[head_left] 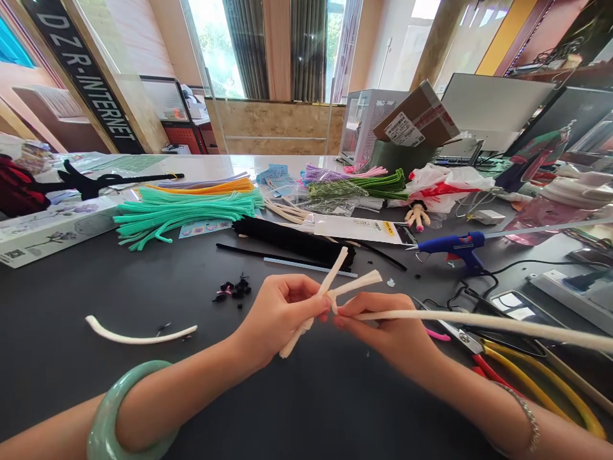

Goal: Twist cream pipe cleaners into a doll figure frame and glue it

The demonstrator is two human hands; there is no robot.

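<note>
My left hand (294,310) is closed in a pinch on a small form of cream pipe cleaners (357,283). Its short ends stick out above and below my fingers. Close beside it, my right hand (390,326) pinches a long cream pipe cleaner (479,317) near its end. The long strand runs off past the right edge of the view. Between the two hands the strand meets the bent form; how they join is hidden by my fingertips. A loose curved cream piece (141,337) lies on the dark table to the left.
Bundles of teal (191,211) and black pipe cleaners (292,244) lie beyond my hands. A blue glue gun (453,248), yellow-handled scissors (527,370) and a phone (520,308) are at right. Black scraps (234,289) sit left of centre. A white box (57,227) stands far left.
</note>
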